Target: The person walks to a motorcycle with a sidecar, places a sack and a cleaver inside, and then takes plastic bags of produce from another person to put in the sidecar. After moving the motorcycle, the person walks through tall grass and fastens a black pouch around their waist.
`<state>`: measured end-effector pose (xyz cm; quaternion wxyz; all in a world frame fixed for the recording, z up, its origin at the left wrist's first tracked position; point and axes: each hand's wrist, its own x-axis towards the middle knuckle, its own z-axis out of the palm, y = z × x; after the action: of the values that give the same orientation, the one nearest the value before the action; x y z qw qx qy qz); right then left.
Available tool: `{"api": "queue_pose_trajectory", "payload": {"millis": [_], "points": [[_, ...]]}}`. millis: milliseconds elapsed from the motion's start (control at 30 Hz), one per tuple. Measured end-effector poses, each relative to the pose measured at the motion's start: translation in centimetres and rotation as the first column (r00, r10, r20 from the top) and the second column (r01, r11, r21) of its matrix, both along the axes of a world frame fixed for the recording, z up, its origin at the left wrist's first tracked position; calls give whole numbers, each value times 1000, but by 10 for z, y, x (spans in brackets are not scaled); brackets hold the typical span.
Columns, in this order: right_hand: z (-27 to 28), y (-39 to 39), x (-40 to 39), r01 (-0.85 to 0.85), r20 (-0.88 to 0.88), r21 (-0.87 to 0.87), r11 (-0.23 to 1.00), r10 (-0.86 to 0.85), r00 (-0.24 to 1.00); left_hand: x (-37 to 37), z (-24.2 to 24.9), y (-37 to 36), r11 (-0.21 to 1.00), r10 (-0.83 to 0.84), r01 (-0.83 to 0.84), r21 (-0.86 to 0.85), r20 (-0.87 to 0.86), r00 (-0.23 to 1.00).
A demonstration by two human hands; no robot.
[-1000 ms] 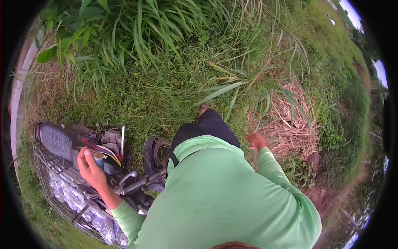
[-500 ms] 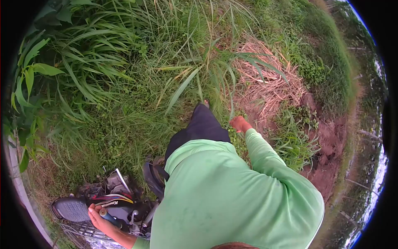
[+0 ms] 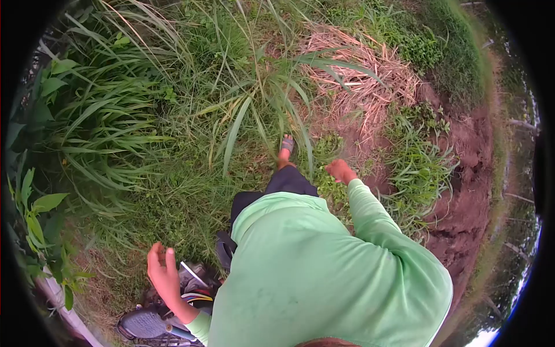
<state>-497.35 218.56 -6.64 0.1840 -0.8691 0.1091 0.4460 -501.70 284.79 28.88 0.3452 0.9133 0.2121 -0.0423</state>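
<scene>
My left hand (image 3: 164,279) is raised at the lower left with its fingers apart and nothing in them. Just below and behind it is a parked motorcycle, with a dark textured seat (image 3: 141,324) and a bluish handlebar grip (image 3: 180,332); the forearm covers part of it. On the other side of my body, my right hand (image 3: 341,172) hangs over low weeds with its fingers curled in. Whether anything is inside that hand is hidden. One foot in a grey sandal (image 3: 288,144) is stretched forward onto the grass.
Long-bladed grass (image 3: 260,87) rises ahead of the foot. To its right lies a pile of dry stalks (image 3: 370,75), with bare reddish soil (image 3: 462,173) beyond. Broad-leaved plants (image 3: 46,202) and a pale pole-like strip (image 3: 66,306) are at the left edge.
My left hand has come up and away from the handlebar grip. The motorcycle now sits lower in view as my body has moved forward, and the sandalled foot shows more fully.
</scene>
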Motion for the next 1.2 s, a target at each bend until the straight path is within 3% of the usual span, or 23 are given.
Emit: {"api": "queue_pose_trajectory", "payload": {"millis": [67,133,200,233,333,400,467,500,600,700,833,1000,1067,1133,1200], "points": [[-6,1,-6,-141,-16,-64,988,140,990,8,-13,-16,956,-214,234,177,-121,969],[-22,-11,-23,-375,-26,-125,919,374,927,27,-13,-36,971,-160,194,140,-226,961],[-45,-20,-44,-567,-18,-141,812,570,821,49,-27,-44,977,-163,184,108,-184,969],[-65,-24,-51,-487,-93,-103,867,479,873,64,-28,-53,970,-186,209,127,-174,967],[-48,-19,-45,-113,-202,24,993,115,973,120,-36,-92,956,-243,258,143,-115,963],[-44,-19,-30,215,-267,11,977,-204,942,158,-46,-121,954,-278,284,93,-76,958],[-59,-23,-23,360,-267,15,933,-343,901,197,-56,-146,913,-387,396,93,-100,916],[-75,-28,-15,346,-225,33,938,-330,917,216,-63,-157,887,-440,451,94,-119,890],[-76,-47,24,38,56,68,997,-42,998,248,-99,-161,850,-500,521,79,-193,845],[-21,-62,85,258,128,71,963,-265,956,257,-130,-139,867,-465,493,77,-230,855],[52,-78,171,496,167,182,849,-524,835,259,-108,-145,898,-398,431,93,-249,883],[151,-52,288,281,426,280,918,-381,821,284,-134,-166,901,-420,432,-25,-294,859],[153,-37,322,203,613,282,938,-339,714,305,-156,-188,884,-462,459,-90,-325,825],[160,-26,360,124,921,-57,991,4,390,326,-177,-210,826,-563,541,-159,-283,777],[160,-29,390,276,914,-276,921,164,370,343,-214,-220,773,-633,583,-250,-240,736]]}}
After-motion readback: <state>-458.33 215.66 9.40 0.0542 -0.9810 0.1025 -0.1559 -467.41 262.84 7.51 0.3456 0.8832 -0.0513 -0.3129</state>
